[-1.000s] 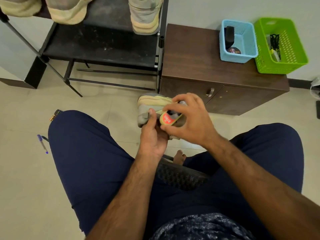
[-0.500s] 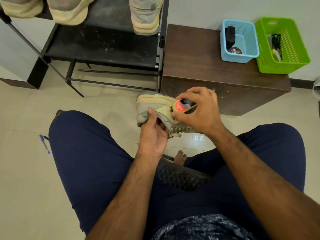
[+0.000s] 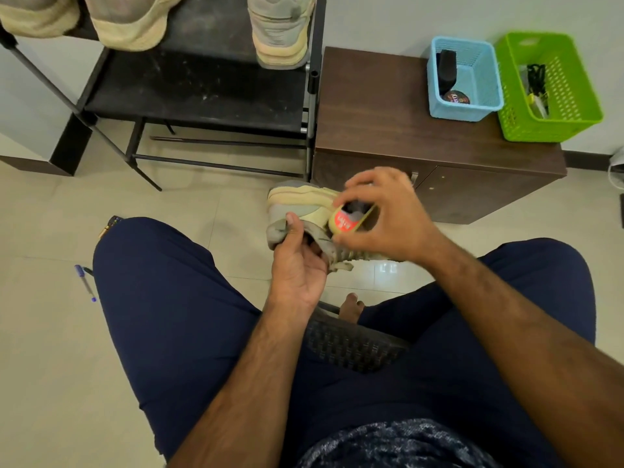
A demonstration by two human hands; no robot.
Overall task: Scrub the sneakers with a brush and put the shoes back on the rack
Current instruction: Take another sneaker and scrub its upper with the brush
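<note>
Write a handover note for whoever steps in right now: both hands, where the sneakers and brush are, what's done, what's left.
Left hand grips the heel end of a beige sneaker, held above the floor.
Right hand holds the brush against that sneaker's side.
Three more sneakers sit on the black rack.
Done: scrubbing is under way; how much, I cannot tell.
Left: finish scrubbing, then set this sneaker on the rack.

Black rack [image 3: 202,86] bearing sneakers [image 3: 280,32], brown cabinet [image 3: 371,123] with blue basket [image 3: 488,79] and green basket [image 3: 574,106], pen [image 3: 86,285] on tiled floor [image 3: 50,366]
</note>
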